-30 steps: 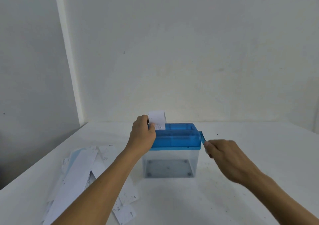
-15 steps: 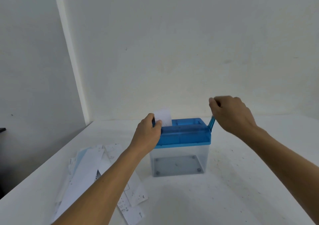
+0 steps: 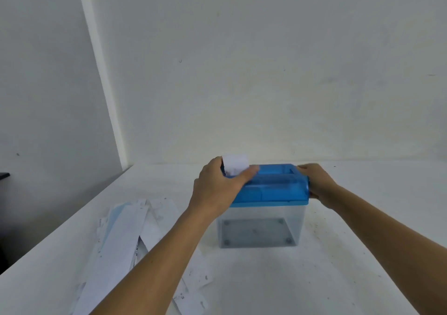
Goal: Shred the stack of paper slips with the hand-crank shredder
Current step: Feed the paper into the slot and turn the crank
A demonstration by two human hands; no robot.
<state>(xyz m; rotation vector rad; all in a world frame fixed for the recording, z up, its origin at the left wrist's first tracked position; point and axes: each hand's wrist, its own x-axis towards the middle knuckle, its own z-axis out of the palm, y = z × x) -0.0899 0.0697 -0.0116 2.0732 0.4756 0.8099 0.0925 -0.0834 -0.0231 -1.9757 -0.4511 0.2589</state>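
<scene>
A hand-crank shredder with a blue lid (image 3: 275, 186) and a clear bin (image 3: 258, 230) stands mid-table. My left hand (image 3: 220, 186) grips the lid's left end and pinches a white paper slip (image 3: 235, 164) that stands upright in the slot. My right hand (image 3: 316, 181) is curled round the crank at the lid's right side; the handle itself is hidden by the fingers. A loose stack of white and pale blue paper slips (image 3: 130, 239) lies on the table to the left, partly under my left forearm.
The white table (image 3: 362, 254) meets white walls at the back and left, with its left edge running diagonally. A dark object (image 3: 4, 175) shows at the far left beyond the table.
My right hand swung the crank from low front, up over the top, then down to the lid's right side. The slip has sunk lower into the slot.
</scene>
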